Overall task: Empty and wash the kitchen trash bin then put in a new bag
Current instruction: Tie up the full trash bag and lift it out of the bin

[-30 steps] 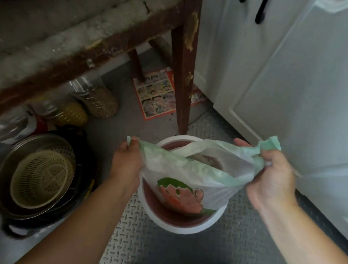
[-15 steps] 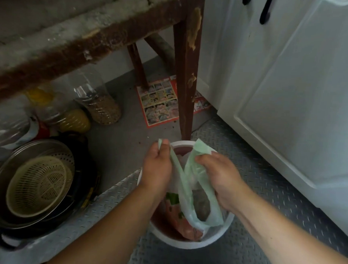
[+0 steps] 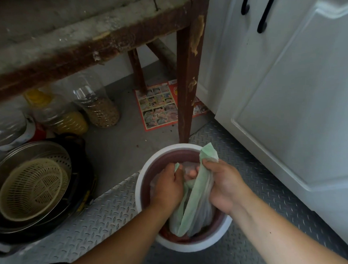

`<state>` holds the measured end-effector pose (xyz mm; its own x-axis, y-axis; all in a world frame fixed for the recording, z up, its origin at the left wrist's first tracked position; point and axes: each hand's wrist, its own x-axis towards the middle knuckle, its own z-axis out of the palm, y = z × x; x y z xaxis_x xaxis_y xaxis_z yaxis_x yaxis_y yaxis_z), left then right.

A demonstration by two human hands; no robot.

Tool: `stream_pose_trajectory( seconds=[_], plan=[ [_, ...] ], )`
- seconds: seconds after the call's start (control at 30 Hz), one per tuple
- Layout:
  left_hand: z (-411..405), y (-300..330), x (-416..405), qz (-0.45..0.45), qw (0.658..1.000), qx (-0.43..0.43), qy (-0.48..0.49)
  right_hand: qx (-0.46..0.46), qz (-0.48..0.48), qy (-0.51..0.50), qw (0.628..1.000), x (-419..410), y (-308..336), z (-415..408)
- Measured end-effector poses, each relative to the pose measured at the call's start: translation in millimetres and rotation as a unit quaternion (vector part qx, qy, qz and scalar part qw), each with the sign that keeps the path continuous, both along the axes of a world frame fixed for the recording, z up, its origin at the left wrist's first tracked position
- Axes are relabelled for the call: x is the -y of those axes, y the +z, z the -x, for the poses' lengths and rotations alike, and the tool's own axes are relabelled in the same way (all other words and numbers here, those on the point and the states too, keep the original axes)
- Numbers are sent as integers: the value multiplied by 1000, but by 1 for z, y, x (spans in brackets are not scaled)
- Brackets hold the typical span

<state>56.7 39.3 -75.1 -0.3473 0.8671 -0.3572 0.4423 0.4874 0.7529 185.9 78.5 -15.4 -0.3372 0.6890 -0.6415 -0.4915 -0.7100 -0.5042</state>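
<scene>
Gathering the full bag's top over the bin

Both hands work above the white bin [image 3: 182, 243], which stands on the floor by the table leg [image 3: 185, 92]. The left hand [image 3: 168, 188] curls round one handle of the green bag [image 3: 194, 209], the right hand [image 3: 224, 186] grips the other. The bag sits inside the bin; emptying looks under way. Next, probably knot the handles and lift straight up, gently

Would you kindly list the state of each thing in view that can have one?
trash bag: inside the bin, top gathered
trash bin: upright on the floor, unlidded
left hand: gripping the bag
right hand: gripping the bag's green edge
cabinet door: closed
colander: nested in a metal pot
</scene>
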Motion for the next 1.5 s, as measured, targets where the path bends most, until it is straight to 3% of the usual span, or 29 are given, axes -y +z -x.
stream_pose_trajectory(
  seconds=[0.07,0.17,0.33,0.57,0.63,0.73,0.77,0.8,0.87,0.97,1.07,1.23,1.37,1.5],
  plan=[
    [0,2,1,-9,1000,-2,-6,32,2,-6,999,-1,-1,3],
    [0,12,-3,-20,999,36,9,194,-65,67,977,2,-7,10],
    [4,35,-8,-46,995,90,20,464,-237,218,825,2,-9,18],
    [10,48,-14,-87,994,61,20,536,-276,292,742,-5,-2,26],
    [8,51,-15,-82,993,78,17,495,-270,308,766,-7,0,28],
    [10,55,-18,-60,992,104,35,301,-212,272,889,-7,3,28],
    [11,57,-19,-57,991,111,39,236,-188,272,914,-6,4,25],
    [13,60,-21,-57,991,115,37,198,-176,293,919,-6,6,22],
    [15,65,-24,-59,993,100,8,202,-193,374,884,-7,11,16],
    [14,72,-26,-59,995,46,-69,306,-249,440,807,-7,13,16],
    [9,78,-27,-73,987,15,-144,382,-293,417,771,-4,12,22],
    [18,80,-32,-79,973,80,-204,416,-265,333,804,-8,9,21],
    [30,64,-33,-65,976,100,-179,266,-147,220,927,-7,6,15],
    [35,45,-27,47,966,181,-179,153,-8,132,979,-12,5,9]
  ],
)
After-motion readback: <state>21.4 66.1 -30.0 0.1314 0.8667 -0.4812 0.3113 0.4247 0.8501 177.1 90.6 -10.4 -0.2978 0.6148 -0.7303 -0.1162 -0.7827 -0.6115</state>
